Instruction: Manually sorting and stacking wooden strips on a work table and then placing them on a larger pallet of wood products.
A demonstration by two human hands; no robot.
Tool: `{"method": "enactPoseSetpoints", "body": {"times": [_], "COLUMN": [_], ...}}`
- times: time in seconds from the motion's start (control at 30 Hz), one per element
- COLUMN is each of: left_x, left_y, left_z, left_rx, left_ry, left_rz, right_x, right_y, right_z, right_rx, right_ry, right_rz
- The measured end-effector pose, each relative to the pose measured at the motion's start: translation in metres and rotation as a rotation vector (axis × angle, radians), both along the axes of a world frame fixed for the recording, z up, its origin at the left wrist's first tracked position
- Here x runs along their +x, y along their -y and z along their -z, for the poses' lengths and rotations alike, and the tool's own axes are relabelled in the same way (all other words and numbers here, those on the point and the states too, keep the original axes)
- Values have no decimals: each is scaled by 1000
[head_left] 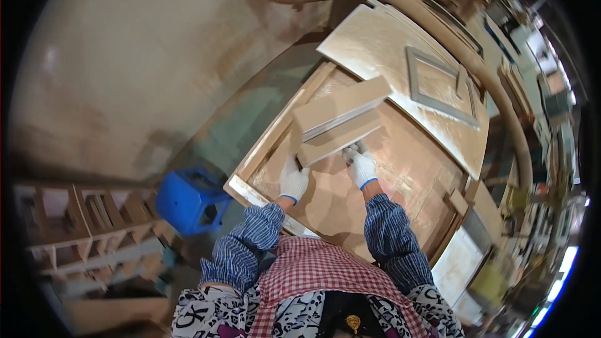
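Both my hands wear white gloves with blue cuffs. My left hand (293, 179) grips the near left corner of a flat wooden board (338, 139) that lies tilted on the workbench (407, 163). My right hand (361, 166) holds the same board's near right edge. A second, longer board (341, 105) rests on top of it, just beyond my hands. My sleeves are blue checked, and a red checked apron covers my front.
A blue plastic stool (188, 200) stands on the floor left of the bench. A large panel with a grey frame (438, 87) leans behind the boards. A tan dust hose (438, 31) arcs overhead. Wooden frames (94, 219) stand at lower left.
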State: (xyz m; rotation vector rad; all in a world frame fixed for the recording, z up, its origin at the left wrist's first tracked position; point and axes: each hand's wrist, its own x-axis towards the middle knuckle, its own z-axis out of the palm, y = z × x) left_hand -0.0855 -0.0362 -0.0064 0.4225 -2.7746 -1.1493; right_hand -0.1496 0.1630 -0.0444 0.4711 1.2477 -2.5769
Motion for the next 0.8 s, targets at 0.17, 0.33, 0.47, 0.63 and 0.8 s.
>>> {"method": "enactPoseSetpoints", "body": {"times": [0.17,0.33,0.47,0.63,0.8], "left_x": [-9,-32,-28,-19,40], "left_y": [-6,0,21,21,15], "left_z": [-30,-13,-20,2,-35], "left_rx": [47,30,436,180,-90], "left_ry": [17,48,99,109,28], "left_rz": [4,107,84,419,796], "right_x": [-5,2,59,157,262], "right_y": [-3,-29,3,-63,-90], "right_z": [-27,0,7,-15,-29], "right_rx": [77,722,377,599,1207], "right_ry": [78,-222,49,149,41], "right_rz": [41,-196,-5,63,281]}}
